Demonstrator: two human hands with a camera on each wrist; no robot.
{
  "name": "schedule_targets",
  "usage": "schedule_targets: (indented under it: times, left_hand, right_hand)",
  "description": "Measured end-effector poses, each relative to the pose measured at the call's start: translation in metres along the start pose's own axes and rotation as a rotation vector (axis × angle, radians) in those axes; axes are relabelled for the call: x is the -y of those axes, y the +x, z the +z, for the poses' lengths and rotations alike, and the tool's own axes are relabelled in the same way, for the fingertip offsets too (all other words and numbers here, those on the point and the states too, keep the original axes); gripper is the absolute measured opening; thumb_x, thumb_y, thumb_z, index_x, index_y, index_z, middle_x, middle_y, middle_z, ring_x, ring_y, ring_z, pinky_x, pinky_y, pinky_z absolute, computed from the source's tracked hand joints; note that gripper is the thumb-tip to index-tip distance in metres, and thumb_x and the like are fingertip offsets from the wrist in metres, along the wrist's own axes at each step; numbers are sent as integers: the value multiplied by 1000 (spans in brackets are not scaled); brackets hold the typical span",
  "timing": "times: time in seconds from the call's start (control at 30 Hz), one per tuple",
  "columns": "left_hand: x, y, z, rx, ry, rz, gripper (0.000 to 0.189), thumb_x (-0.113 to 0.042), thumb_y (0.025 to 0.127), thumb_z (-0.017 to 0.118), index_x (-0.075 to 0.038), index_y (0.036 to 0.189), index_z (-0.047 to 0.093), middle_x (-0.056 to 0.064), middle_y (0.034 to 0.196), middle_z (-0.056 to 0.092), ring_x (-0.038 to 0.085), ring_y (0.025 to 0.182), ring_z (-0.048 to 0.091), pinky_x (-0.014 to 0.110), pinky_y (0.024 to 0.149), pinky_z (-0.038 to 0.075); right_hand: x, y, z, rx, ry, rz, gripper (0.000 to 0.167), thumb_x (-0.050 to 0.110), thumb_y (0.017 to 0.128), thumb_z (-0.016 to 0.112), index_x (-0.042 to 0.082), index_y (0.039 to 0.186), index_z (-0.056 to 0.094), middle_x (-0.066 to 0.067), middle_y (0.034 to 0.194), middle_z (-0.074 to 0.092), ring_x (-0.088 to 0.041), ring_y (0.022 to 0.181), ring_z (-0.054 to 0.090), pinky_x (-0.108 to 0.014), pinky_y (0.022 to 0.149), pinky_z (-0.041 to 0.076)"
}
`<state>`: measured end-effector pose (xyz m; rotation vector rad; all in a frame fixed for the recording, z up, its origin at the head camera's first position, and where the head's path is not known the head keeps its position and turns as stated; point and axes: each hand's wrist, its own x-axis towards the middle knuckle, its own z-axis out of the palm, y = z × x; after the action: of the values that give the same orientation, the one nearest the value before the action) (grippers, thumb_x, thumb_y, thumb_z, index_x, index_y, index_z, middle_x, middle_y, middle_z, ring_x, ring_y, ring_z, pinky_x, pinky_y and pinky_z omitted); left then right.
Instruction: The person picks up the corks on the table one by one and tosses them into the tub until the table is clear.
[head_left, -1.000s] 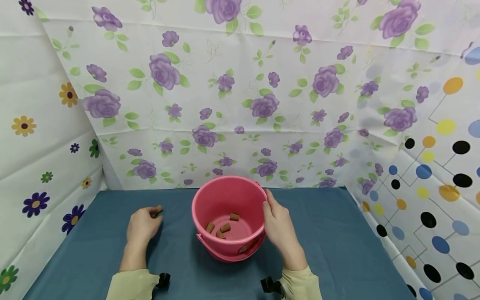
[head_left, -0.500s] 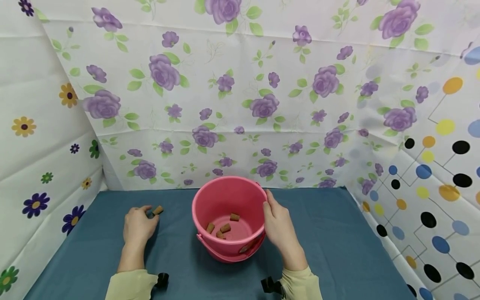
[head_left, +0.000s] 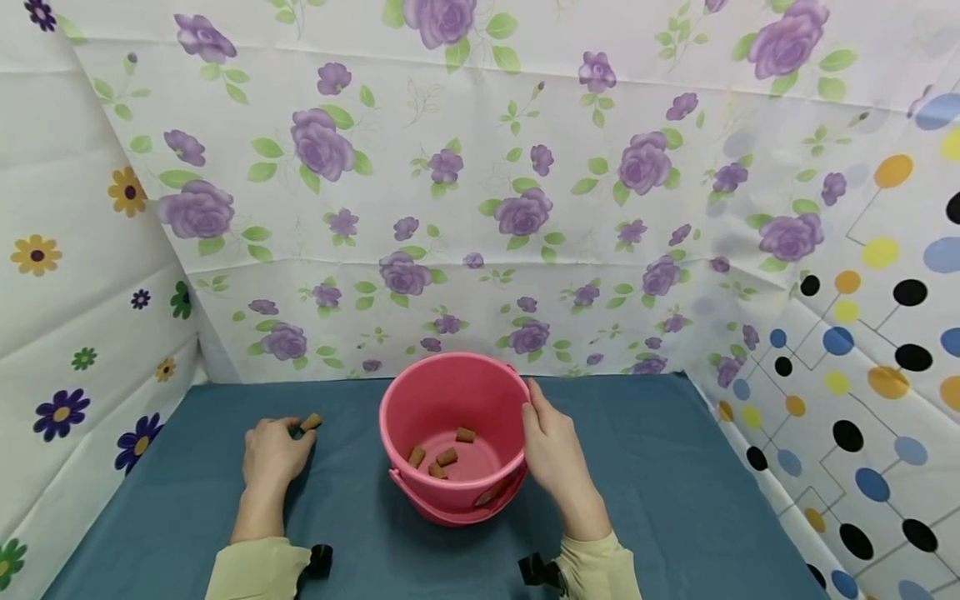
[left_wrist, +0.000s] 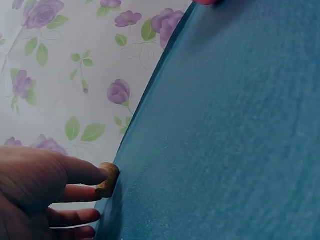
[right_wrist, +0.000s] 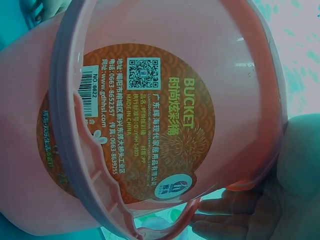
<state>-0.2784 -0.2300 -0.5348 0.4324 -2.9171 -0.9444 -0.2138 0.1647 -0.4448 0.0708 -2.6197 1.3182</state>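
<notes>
A pink bucket (head_left: 461, 375) stands near the middle of the blue cloth, with several brown corks (head_left: 447, 457) lying on its floor. My right hand (head_left: 555, 442) holds the bucket by the right side of its rim. In the right wrist view, my right fingers (right_wrist: 222, 217) are beside the bucket's lowered handle (right_wrist: 75, 125). Off to the left, another cork (head_left: 311, 422) lies on the cloth. My left hand (head_left: 273, 450) has thumb and index fingertip against it; the left wrist view shows this cork (left_wrist: 108, 180) between those tips, the other fingers (left_wrist: 75, 216) extended.
Blue cloth (head_left: 645, 500) covers the tabletop. White flowered sheeting (head_left: 480, 208) rises behind it. Patterned sheets also stand on the left (head_left: 90, 317) and on the right (head_left: 862, 375). A printed label (right_wrist: 130, 120) is on the bucket's outer wall.
My left hand has drawn back slightly to the left, so more of the cork on the cloth shows. My right hand and the bucket stay put; the head view has shifted a little.
</notes>
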Motion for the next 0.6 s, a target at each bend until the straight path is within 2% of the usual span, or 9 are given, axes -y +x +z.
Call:
schedule_targets:
  times: [0.4, 0.6]
  left_hand:
    - [5, 1, 6, -53, 2, 1, 35, -19, 104, 66, 5, 128, 71, 36, 140, 47, 53, 123, 42, 65, 93, 46]
    - [5, 1, 3, -31, -28, 21, 36, -21, 106, 64, 6, 128, 72, 37, 140, 49, 55, 125, 42, 66, 94, 46]
  right_hand:
    - [1, -1, 1, 5, 10, 1, 54, 23, 116, 45, 3, 166, 37, -19, 162, 48, -37, 145, 51, -58, 108, 50]
    - [0, -1, 0, 9, 7, 5, 55, 23, 116, 44, 3, 166, 36, -19, 163, 47, -37, 146, 51, -58, 108, 49]
